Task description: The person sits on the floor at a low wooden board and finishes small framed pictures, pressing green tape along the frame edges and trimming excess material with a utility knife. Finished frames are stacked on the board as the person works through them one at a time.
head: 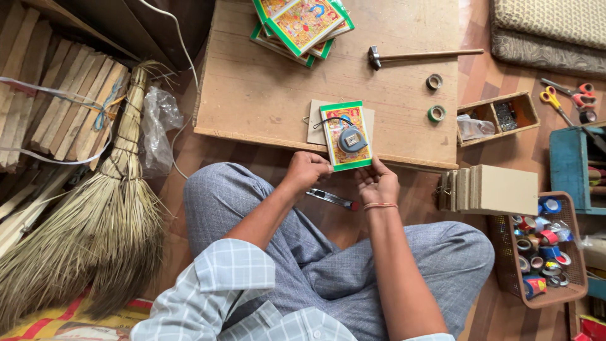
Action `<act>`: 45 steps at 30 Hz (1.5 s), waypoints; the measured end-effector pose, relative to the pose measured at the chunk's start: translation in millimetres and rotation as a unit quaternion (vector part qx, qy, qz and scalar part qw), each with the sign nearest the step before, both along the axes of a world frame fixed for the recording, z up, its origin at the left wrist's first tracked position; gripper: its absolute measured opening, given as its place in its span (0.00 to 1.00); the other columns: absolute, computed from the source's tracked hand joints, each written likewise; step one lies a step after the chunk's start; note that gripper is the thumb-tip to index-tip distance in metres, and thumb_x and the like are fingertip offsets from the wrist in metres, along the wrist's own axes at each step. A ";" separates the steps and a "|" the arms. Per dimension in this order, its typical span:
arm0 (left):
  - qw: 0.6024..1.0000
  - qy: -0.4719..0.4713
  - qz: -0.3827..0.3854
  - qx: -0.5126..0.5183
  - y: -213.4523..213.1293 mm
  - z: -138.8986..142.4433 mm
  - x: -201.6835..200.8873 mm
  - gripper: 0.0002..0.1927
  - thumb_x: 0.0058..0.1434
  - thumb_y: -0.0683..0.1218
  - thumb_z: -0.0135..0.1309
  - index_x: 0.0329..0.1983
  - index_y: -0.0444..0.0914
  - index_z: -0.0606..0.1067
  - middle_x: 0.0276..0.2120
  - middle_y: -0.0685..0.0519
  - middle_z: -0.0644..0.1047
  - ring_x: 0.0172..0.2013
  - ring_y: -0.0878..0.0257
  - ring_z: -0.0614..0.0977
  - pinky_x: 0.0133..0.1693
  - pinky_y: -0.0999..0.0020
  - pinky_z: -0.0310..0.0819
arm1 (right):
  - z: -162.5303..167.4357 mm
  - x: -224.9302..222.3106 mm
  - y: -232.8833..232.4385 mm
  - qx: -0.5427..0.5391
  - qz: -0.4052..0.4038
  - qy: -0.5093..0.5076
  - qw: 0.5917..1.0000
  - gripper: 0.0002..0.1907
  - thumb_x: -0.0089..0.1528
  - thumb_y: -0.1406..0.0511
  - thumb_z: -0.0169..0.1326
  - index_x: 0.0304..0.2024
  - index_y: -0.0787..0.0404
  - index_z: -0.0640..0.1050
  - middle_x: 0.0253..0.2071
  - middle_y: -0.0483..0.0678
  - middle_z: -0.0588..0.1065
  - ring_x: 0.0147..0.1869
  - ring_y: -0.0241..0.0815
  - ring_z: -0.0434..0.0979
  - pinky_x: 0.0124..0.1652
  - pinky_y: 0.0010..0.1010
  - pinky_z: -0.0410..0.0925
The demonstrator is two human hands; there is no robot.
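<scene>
**A:** Start at your fingers. How do they stand?

**B:** Your left hand (307,169) has its fingers curled around the lower left corner of the green-bordered picture card (346,136); your right hand (377,181) pinches the lower right corner, thumb uppermost. Both are closed on the card, neither spread wide. How hard they press cannot be told.

**A:** Where does the card lie?

**B:** At the near edge of the surface (252,95), its lower end overhanging that edge towards your lap. It rests on a plain board backing (314,120) that shows at its left and upper sides. A blue tape measure (352,140) sits on the card's middle as a weight, its black strap looping to the left.

**A:** How is this step best done?

**B:** In my judgement, keep both corners held evenly so the card stays square to the board beneath, and do not tilt it, or the tape measure may slide off.

**A:** And farther out?

**B:** A utility knife (333,199) lies on the floor between your knees. A stack of similar cards (303,25) sits at the far edge, a hammer (416,57) towards the far right corner, and two tape rolls (435,98) near the right edge. A basket of tapes (543,252) stands on the floor to your right.
</scene>
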State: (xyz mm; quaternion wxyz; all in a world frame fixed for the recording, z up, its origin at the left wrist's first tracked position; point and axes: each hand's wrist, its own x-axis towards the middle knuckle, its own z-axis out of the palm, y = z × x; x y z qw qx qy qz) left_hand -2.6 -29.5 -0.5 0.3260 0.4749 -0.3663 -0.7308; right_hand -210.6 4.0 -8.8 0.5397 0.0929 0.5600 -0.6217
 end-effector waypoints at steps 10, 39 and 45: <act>0.998 0.053 0.033 -0.006 0.0 3.5 -3.2 0.05 0.56 0.39 0.63 0.30 0.30 0.81 0.21 0.51 0.79 0.20 0.68 0.76 0.23 0.73 0.69 | -8.2 -9.3 -11.2 0.021 0.012 -0.121 0.992 0.10 0.65 0.61 0.57 0.44 0.60 0.80 0.39 0.43 0.79 0.45 0.42 0.78 0.50 0.40 0.69; 0.905 -0.265 0.069 -0.326 18.5 34.4 4.8 0.17 0.53 0.45 0.64 0.48 0.43 0.83 0.37 0.44 0.83 0.39 0.49 0.85 0.43 0.57 0.79 | 21.7 40.1 113.4 0.102 0.222 -0.011 0.969 0.19 0.67 0.51 0.47 0.41 0.59 0.77 0.24 0.46 0.72 0.20 0.38 0.69 0.23 0.31 0.65; 0.924 -0.242 0.064 -0.290 15.6 29.7 0.7 0.19 0.52 0.45 0.64 0.48 0.44 0.83 0.32 0.47 0.84 0.33 0.56 0.86 0.39 0.62 0.80 | 19.9 37.0 119.1 0.090 0.194 -0.006 0.977 0.30 0.67 0.41 0.45 0.33 0.60 0.73 0.17 0.44 0.64 0.17 0.40 0.60 0.18 0.33 0.55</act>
